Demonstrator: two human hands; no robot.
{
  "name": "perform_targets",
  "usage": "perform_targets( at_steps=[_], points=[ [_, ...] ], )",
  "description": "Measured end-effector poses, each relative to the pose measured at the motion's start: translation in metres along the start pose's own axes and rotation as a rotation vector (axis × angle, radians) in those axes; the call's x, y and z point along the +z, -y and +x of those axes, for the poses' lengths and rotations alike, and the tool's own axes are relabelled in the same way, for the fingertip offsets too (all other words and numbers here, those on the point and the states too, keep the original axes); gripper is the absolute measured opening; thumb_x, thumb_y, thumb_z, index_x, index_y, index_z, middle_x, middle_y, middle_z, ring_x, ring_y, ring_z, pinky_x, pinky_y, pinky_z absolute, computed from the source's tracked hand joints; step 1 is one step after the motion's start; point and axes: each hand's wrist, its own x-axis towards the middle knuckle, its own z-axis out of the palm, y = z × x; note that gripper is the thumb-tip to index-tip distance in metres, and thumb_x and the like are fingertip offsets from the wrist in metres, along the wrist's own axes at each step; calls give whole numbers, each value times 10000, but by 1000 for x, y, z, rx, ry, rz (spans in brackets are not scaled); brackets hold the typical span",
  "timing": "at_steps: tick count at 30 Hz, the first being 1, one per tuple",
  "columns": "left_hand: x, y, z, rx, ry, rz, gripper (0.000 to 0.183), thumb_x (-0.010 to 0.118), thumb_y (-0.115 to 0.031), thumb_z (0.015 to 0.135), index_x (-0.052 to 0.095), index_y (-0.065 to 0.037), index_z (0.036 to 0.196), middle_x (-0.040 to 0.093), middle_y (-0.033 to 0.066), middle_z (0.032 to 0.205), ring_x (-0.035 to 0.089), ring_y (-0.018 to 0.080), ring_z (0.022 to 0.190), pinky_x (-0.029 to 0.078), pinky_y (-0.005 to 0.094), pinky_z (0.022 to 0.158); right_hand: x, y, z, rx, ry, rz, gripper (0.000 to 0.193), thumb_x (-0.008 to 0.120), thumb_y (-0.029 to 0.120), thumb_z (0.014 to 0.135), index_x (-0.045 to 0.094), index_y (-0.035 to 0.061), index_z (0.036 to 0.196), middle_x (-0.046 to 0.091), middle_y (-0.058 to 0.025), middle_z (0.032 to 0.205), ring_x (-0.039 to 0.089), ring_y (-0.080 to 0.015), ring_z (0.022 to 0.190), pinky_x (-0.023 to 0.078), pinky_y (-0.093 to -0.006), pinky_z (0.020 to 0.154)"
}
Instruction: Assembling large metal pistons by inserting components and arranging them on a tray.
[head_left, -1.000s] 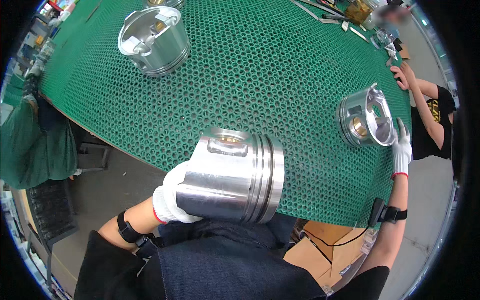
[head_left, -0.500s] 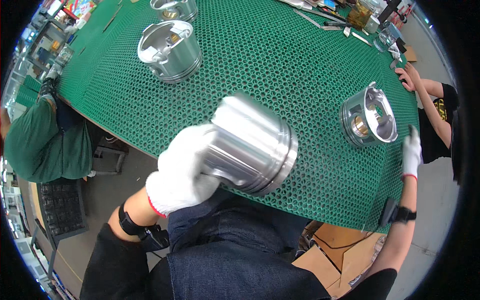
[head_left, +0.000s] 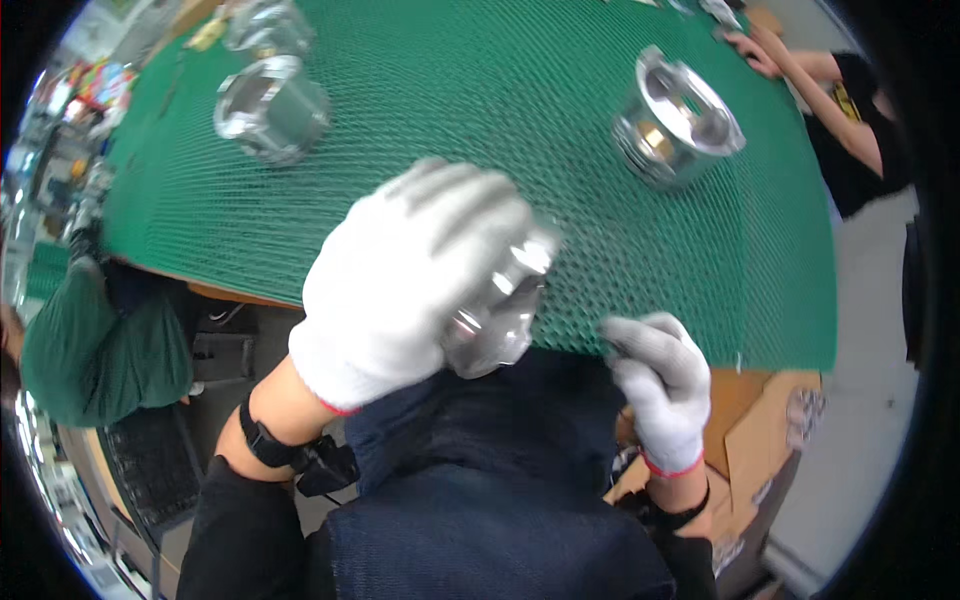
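My left hand (head_left: 410,280), in a white glove with a red cuff edge, grips a shiny metal piston (head_left: 505,310) from above, near the table's front edge. The glove covers much of the piston, and its skirt end shows to the right of the fingers. My right hand (head_left: 665,385), gloved alike, is to the right of the piston and apart from it, by the front edge. Its fingers are curled toward the thumb. Whatever they may hold cannot be made out. Another piston (head_left: 675,120) rests tilted on the green mat (head_left: 450,110), beyond my right hand.
Farther left on the mat are a piston (head_left: 272,110) and one more piston (head_left: 268,30) behind it. At the right edge, another person's hands (head_left: 755,50) rest on the table. A person in green trousers (head_left: 110,345) sits at the left. Cardboard (head_left: 765,425) lies below the table's right front.
My right hand has come from the table's right side in to the front edge, its fingers now curled. My left hand has turned the piston over, and its back now faces up. The view has shifted.
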Motion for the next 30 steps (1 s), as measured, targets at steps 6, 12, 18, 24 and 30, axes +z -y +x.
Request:
perform_targets(
  at_steps=[6,12,18,24,30],
  points=[
    [23,-23,-2,9,-9,177,458,704,-163,684,640,-33,1119,636,134,1192,607,333,1140,474,504,1012,11,5,16,-116,-72,-124,249,697,27,752,722,32,1000,663,-128,814,653,-247,664,513,-332,593],
    [23,-26,9,28,37,181,430,703,-197,706,634,-34,1098,640,123,1183,610,321,1139,480,491,1000,14,7,24,-149,-115,-116,219,712,33,756,718,49,974,650,-131,796,650,-271,628,513,-342,564],
    [21,-11,37,79,116,146,392,679,-194,733,623,-54,1095,660,114,1095,646,322,1033,517,447,921,7,-8,35,-101,-144,-109,198,690,24,786,699,11,983,660,-130,862,663,-241,714,525,-329,628],
    [29,4,67,-27,437,141,420,738,-264,695,631,-65,1048,667,115,966,664,335,936,548,413,790,1,-13,44,45,-188,-114,191,670,20,805,694,-8,992,648,-110,845,636,-204,725,507,-312,651],
    [34,13,98,-33,608,211,362,720,-208,732,666,-111,1077,674,118,927,682,324,884,570,422,748,0,-6,54,-214,-108,-193,225,698,-9,771,704,15,995,652,-127,818,645,-241,647,507,-332,578]
  ],
)
